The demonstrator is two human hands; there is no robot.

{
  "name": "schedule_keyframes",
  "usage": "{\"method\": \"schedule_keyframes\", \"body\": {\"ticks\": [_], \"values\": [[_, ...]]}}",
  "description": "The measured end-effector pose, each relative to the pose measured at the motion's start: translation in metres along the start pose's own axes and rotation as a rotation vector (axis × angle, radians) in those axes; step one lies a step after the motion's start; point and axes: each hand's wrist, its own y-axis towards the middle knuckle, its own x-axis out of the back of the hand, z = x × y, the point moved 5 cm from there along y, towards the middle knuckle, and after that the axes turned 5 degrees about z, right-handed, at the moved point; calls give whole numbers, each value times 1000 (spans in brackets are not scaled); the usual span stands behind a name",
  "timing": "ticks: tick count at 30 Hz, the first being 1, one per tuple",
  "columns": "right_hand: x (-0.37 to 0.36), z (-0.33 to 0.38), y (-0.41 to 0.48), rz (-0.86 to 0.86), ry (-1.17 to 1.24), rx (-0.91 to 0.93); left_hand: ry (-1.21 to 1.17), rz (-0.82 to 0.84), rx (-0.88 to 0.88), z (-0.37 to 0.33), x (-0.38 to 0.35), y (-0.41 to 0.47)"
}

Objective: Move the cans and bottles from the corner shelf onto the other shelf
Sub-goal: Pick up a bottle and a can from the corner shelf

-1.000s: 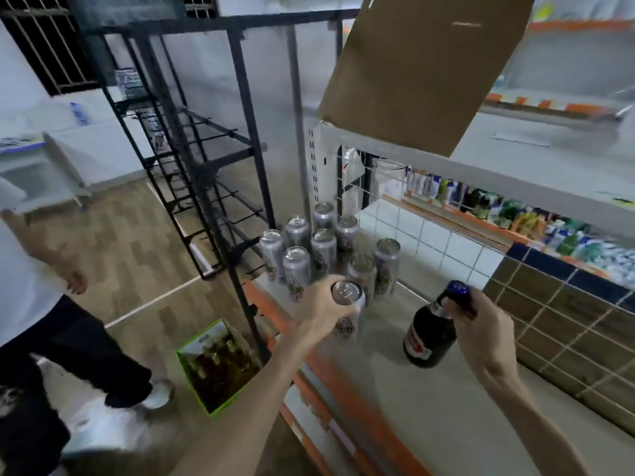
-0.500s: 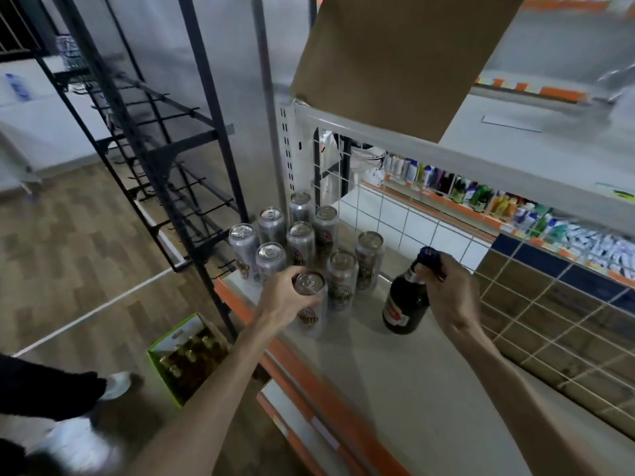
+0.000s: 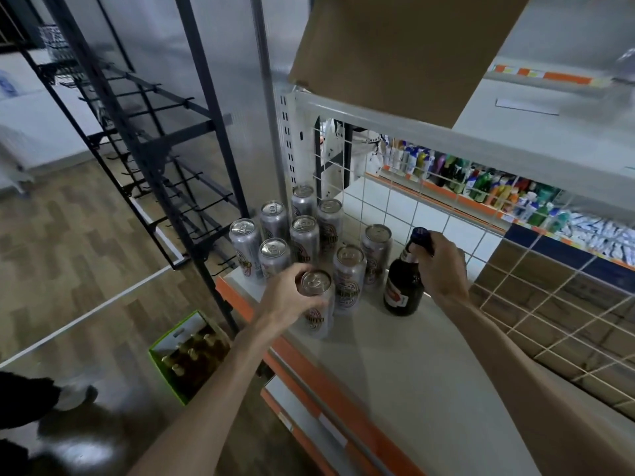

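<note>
Head view: my left hand (image 3: 287, 298) grips a can (image 3: 318, 309), my right hand (image 3: 445, 269) a bottle (image 3: 402, 286); I think I'm setting them on the shelf (image 3: 412, 379), so next let go softly

Both forearms are reaching forward. Left hand (image 3: 288, 297) is curling around silver can (image 3: 318, 316) top; right hand (image 3: 443, 266) is gripping dark bottle (image 3: 402, 286) neck.

Single head-worn wide-angle view: high vantage, facing forward and steeply down, close over white shelf (image 3: 412, 389); wooden floor (image 3: 68, 255) at left edge.
</note>
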Motion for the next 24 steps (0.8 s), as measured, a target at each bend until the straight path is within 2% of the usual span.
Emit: {"method": "schedule_keyframes", "body": {"ticks": [20, 24], "values": [[18, -28, 10, 162, -27, -75, -44, 52, 19, -4, -1, -2], [17, -31, 5, 150, -26, -84, -54, 66, 27, 0, 0, -7]]}}
